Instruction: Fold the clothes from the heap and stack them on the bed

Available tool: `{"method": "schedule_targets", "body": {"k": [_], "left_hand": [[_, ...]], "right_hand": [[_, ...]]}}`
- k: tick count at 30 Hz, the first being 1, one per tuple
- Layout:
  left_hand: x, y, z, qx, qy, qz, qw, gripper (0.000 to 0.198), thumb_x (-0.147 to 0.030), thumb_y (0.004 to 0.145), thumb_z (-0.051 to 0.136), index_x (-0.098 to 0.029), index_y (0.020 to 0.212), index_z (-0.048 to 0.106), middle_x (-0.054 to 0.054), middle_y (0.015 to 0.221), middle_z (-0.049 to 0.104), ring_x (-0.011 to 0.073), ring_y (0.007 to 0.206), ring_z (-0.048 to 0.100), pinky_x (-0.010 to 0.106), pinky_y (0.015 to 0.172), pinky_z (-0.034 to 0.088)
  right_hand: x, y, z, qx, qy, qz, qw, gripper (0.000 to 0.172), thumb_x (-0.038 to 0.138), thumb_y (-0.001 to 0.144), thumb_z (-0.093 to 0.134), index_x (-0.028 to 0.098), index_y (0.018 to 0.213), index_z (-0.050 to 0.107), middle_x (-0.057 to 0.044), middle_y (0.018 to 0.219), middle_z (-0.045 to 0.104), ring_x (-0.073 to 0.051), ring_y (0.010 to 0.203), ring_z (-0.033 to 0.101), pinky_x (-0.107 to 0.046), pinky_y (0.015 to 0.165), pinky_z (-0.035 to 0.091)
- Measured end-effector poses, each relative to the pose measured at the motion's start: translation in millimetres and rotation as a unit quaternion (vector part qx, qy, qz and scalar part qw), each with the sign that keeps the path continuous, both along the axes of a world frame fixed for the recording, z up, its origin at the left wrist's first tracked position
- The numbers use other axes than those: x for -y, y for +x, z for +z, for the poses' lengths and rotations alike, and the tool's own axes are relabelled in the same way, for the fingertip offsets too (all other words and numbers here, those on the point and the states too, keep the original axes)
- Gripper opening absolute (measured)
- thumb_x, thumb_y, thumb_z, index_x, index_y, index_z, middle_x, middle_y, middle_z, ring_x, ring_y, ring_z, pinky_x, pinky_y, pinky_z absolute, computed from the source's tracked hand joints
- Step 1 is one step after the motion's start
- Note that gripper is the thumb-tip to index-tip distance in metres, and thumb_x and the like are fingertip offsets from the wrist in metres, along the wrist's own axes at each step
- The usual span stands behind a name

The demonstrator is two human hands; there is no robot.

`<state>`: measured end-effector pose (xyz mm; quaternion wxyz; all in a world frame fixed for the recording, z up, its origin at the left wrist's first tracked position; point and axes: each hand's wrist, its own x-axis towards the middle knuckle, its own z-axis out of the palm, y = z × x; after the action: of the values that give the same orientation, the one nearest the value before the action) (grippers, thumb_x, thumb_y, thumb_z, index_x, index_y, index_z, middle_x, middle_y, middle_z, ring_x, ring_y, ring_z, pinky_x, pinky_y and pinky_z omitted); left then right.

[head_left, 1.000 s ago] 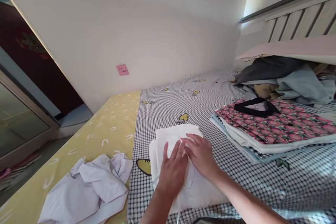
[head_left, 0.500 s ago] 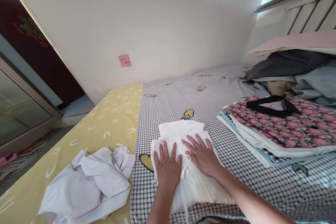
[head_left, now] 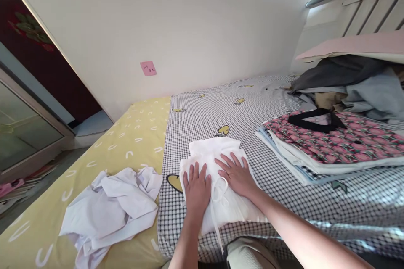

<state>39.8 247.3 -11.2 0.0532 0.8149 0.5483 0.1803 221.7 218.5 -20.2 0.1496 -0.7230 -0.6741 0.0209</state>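
A white garment (head_left: 217,147), folded into a rough rectangle with a thin tie ribbon down its front, lies on the checked bedsheet (head_left: 202,117). My left hand (head_left: 197,187) rests flat on its left side, fingers spread and pointing away from me. On the right side, my right hand (head_left: 236,174) lies palm down with its fingers apart. The ribbon's loop (head_left: 220,189) sits between the two hands. Neither hand grips the cloth.
A crumpled white garment (head_left: 110,210) lies on the yellow sheet (head_left: 142,122) at left. To the right is a folded stack topped by a pink floral garment (head_left: 353,147). Behind it sit dark and grey clothes (head_left: 341,71). My knee shows at the bottom edge.
The view has shifted slightly, and more of my knee shows at the bottom. Both hands remain flat on the garment, whose near edge now appears drawn in.
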Motion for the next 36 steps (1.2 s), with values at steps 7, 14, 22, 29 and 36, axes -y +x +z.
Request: {"method": "schedule_targets", "body": {"k": [7, 14, 22, 29, 36], "left_hand": [[9, -5, 3.8, 0.023, 0.001, 0.004, 1.0, 0.051, -0.024, 0.104, 0.029, -0.022, 0.147, 0.057, 0.009, 0.161, 0.05, 0.0273, 0.154, 0.038, 0.055, 0.129, 0.026], [19, -8, 2.5, 0.032, 0.02, 0.01, 0.999, 0.051, -0.023, 0.104, 0.028, -0.017, 0.146, 0.056, 0.011, 0.159, 0.052, 0.0269, 0.153, 0.04, 0.054, 0.128, 0.029], [44, -21, -14.0, 0.005, 0.083, 0.023, 0.996, 0.048, -0.021, 0.105, 0.032, -0.02, 0.146, 0.058, 0.008, 0.156, 0.055, 0.0247, 0.148, 0.048, 0.051, 0.124, 0.039], [69, -41, -39.8, -0.002, 0.126, 0.042, 0.991, 0.049, -0.022, 0.105, 0.035, -0.026, 0.15, 0.053, 0.004, 0.158, 0.053, 0.025, 0.148, 0.048, 0.052, 0.121, 0.042], [85, -56, -58.1, 0.045, 0.174, 0.033, 0.983, 0.047, -0.021, 0.105, 0.037, -0.022, 0.149, 0.054, 0.006, 0.155, 0.058, 0.022, 0.145, 0.051, 0.046, 0.121, 0.04]], "right_hand": [[0, 0, 2.7, -0.005, -0.008, 0.0, 1.0, 0.054, 0.053, 0.107, 0.028, 0.043, 0.158, 0.042, 0.002, 0.169, 0.038, -0.035, 0.159, 0.022, -0.07, 0.122, 0.016], [0, -1, 2.1, 0.0, -0.006, 0.001, 1.0, 0.054, 0.053, 0.107, 0.028, 0.041, 0.158, 0.042, 0.001, 0.17, 0.037, -0.035, 0.158, 0.022, -0.07, 0.122, 0.017], [0, -2, -0.2, 0.011, -0.013, -0.011, 1.0, 0.054, 0.053, 0.108, 0.026, 0.042, 0.158, 0.042, 0.002, 0.169, 0.037, -0.034, 0.158, 0.024, -0.068, 0.123, 0.017], [-2, 0, -5.7, 0.022, -0.004, -0.014, 1.0, 0.056, 0.056, 0.107, 0.023, 0.042, 0.158, 0.042, 0.003, 0.169, 0.037, -0.035, 0.158, 0.024, -0.068, 0.122, 0.018], [-1, 1, -1.5, 0.01, -0.015, -0.012, 1.0, 0.055, 0.055, 0.108, 0.022, 0.044, 0.159, 0.04, 0.003, 0.169, 0.037, -0.033, 0.159, 0.022, -0.068, 0.123, 0.017]]}}
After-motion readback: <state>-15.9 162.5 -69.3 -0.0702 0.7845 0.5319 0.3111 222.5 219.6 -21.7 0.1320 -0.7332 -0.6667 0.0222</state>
